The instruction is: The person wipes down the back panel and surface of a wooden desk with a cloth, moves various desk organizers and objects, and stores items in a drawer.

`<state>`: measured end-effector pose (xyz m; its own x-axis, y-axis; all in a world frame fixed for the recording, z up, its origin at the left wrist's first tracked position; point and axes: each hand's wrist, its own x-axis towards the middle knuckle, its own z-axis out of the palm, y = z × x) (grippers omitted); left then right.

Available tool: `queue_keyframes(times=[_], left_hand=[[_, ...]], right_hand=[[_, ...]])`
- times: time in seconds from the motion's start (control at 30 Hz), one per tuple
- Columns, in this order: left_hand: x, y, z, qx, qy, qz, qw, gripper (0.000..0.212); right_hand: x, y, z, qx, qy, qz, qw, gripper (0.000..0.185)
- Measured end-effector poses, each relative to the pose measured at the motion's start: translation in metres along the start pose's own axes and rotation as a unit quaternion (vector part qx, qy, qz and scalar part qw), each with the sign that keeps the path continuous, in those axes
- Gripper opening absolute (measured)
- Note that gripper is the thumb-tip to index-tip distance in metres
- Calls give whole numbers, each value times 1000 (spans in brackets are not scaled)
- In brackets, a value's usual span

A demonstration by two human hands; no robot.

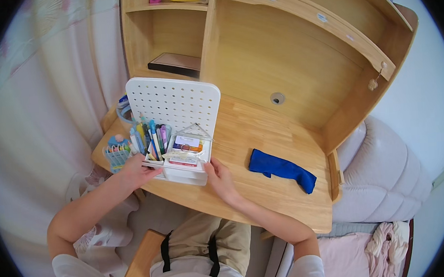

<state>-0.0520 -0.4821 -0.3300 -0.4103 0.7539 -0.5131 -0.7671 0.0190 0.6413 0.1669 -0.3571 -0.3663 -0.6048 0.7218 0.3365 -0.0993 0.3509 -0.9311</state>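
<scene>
A white desk organizer with a pegboard back (175,103) stands at the left of the wooden desk. Pens and markers (154,137) fill its left compartment; a clear set square (194,132), a key ring and small packets lie in the right one. My left hand (137,170) grips the organizer's front left edge, and my right hand (220,177) holds its front right corner. Left of the organizer are a light blue basket of markers (117,156) and a blue ring-shaped item (124,113), partly hidden. A crumpled blue cloth (282,168) lies on the desk to the right.
The wooden desktop (233,137) meets a hutch with shelves (166,6), where a flat box (174,64) lies. Curtains (61,111) hang at the left. A padded headboard (383,177) and bed are at the right; a wooden chair (145,255) is below.
</scene>
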Motion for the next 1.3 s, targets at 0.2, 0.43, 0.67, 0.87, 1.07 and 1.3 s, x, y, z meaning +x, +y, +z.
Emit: queue_keyframes(times=[0.2,0.43,0.67,0.87,1.07,1.3], left_hand=[[7,-2,-11,72,42,-2,997,38],[8,-12,-31,72,29,27,997,57],[1,-30,-38,14,22,76,997,67],[-37,-105,-2,108,-115,319,935,34],[26,-145,115,375,-385,444,717,37],[120,-166,193,631,-355,557,406,56]], right_hand=[[2,11,-1,1,-5,29,1000,58],[-3,10,-9,-12,0,70,997,62],[-22,-17,-64,-49,34,76,995,51],[-32,-14,-164,-354,95,-69,928,42],[-44,-7,-230,-628,59,-90,771,43],[-39,7,-239,-580,-3,-75,811,46]])
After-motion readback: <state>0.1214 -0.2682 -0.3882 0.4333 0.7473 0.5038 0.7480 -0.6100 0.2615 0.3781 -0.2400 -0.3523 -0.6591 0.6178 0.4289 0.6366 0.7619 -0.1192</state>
